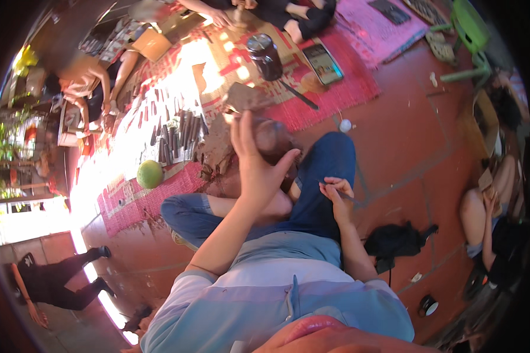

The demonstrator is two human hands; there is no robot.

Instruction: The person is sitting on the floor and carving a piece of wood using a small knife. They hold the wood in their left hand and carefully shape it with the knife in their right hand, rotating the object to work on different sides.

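Observation:
My left hand point(254, 167) is raised in front of me, thumb and fingers spread apart, with nothing visible in its grasp. Just beyond it is a rounded brown object point(272, 138), partly covered by the hand; I cannot tell its kind or whether the hand touches it. My right hand point(338, 197) rests by my right knee, its fingers closed round a thin dark stick-like tool point(355, 203). Past the brown object, a long dark knife-like blade point(300, 96) lies on the red mat point(359, 88), near a dark jar with a lid point(265, 57).
Many dark sticks point(179, 135) lie on paper to the left, with a green round fruit point(150, 175) nearby. A phone point(324, 65) lies on the mat. A small white ball point(345, 126) and a black bag point(394, 240) are on the tiled floor. Other people sit around.

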